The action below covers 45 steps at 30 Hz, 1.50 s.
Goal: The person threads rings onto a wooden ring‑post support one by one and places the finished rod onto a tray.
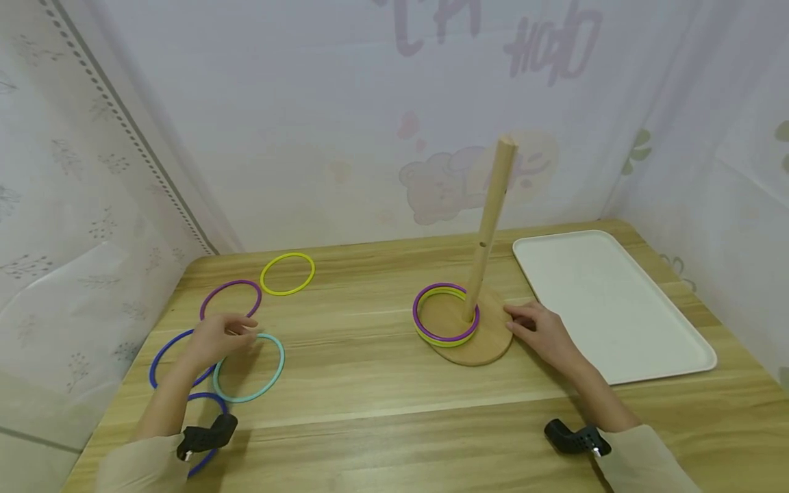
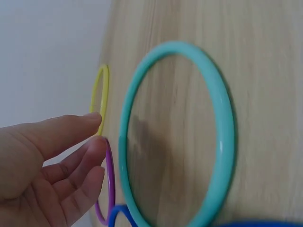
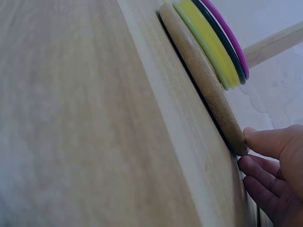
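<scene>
Looks part-done: ring stack (image 1: 448, 340), purple on top w/ yellow below, is round the peg (image 1: 490, 219) on its base (image 1: 494, 335), right of centre on the table (image 1: 357, 383); 5 loose ones lie nr its left edge: yellow ring (image 1: 286, 294), purple ring (image 1: 237, 282), 2 blue rings (image 1: 151, 370), teal ring (image 2: 226, 142). L hand (image 1: 216, 335), fingers loosely bent, thumb & fingertips just apart, holds nothing, over the teal ring's far side. R hand (image 1: 542, 335) pinches base's right rim. Rings smooth, glossy, prob. plastic; peg straight wood w/ a small hole, base a rounded-edge wooden disc; white tray (image 1: 616, 301), rounded corners, along table's right edge.
</scene>
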Each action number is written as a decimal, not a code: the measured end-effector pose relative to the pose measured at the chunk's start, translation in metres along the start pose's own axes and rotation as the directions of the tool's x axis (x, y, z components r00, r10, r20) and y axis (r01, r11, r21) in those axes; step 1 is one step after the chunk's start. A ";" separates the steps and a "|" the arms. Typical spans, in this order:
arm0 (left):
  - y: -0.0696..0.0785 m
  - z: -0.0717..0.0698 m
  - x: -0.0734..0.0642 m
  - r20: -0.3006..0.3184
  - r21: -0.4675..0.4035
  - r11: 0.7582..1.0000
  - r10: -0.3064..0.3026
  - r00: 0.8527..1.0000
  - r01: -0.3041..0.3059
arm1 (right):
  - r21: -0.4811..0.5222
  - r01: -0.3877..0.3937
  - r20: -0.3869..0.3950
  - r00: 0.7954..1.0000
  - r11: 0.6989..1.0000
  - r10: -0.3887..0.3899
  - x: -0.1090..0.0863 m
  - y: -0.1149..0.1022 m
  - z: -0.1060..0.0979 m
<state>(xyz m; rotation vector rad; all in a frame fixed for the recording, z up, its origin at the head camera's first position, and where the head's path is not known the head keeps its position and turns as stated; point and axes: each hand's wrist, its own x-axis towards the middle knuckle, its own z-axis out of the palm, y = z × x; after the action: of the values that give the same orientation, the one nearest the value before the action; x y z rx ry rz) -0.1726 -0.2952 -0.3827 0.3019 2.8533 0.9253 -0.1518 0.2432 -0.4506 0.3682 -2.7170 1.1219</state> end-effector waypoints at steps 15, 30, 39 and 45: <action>-0.024 -0.004 -0.009 -0.030 0.043 0.999 -0.009 1.000 0.011 | -0.013 0.015 -0.010 1.000 1.000 -0.015 0.002 0.000 0.001; -0.031 0.004 -0.012 -0.105 0.069 0.998 -0.007 0.994 0.015 | -0.013 0.034 -0.022 0.999 0.999 -0.035 0.000 -0.003 0.001; -0.014 -0.006 -0.011 -0.066 0.015 0.999 0.041 0.997 -0.040 | -0.020 0.020 -0.015 1.000 1.000 -0.020 0.000 -0.001 0.001; -0.001 -0.011 -0.010 -0.064 0.005 0.999 0.048 0.997 -0.048 | -0.017 0.027 -0.022 0.999 0.999 -0.028 -0.001 0.000 0.001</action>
<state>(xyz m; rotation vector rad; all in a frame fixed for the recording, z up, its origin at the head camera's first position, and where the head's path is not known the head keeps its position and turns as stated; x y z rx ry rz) -0.1649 -0.3046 -0.3745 0.3494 2.9176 0.9562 -0.1511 0.2423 -0.4515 0.3870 -2.6920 1.0885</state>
